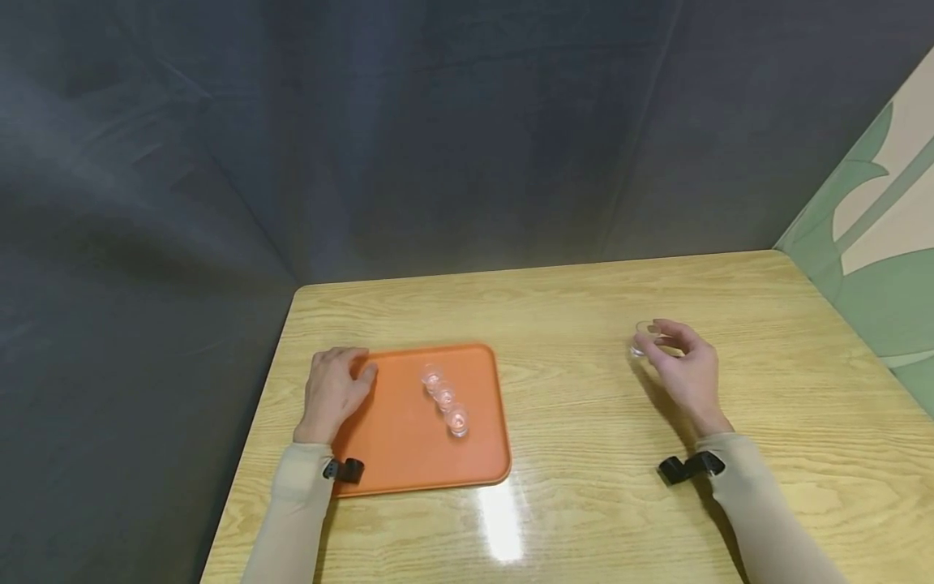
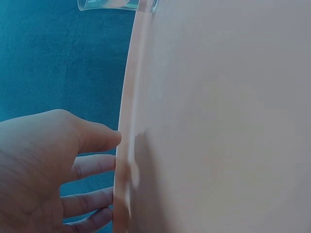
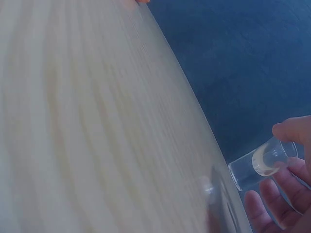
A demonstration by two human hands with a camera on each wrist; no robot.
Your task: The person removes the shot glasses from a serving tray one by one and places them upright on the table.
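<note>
Right hand [image 1: 689,369] pinches small clear glass cup [image 3: 257,164], well right of orange rectangular tray [image 1: 397,454] holding three similar cups [image 1: 444,397]. Left hand [image 1: 334,393], fingers loosely spread, at tray's edge. Best: light, even pinch; cup level; left hand gentle, tray unshifted.
</note>
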